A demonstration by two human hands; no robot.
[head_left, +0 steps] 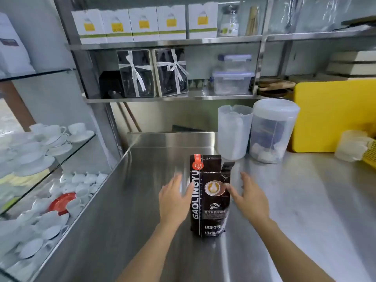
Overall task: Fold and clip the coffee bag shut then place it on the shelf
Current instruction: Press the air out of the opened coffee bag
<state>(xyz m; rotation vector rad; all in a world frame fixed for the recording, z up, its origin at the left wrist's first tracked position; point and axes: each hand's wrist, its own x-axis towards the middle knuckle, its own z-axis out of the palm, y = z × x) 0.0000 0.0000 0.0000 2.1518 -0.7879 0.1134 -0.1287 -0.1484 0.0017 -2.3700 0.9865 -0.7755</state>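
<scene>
Black coffee bag upright on steel counter; left hand at its 9, right hand at 3, both open, empty. Pinch torn top evenly before folding.

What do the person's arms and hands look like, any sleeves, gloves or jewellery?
Both forearms are bare as far as the frame shows, with no sleeves in view. The left hand and right hand wear no gloves. No rings, watch or bracelets are visible, though the hands are slightly blurred.

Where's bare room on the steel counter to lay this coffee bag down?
Bare counter left of the coffee bag, up to the back ledge; also near right. Crowded back right: two plastic jugs, yellow board.
</scene>
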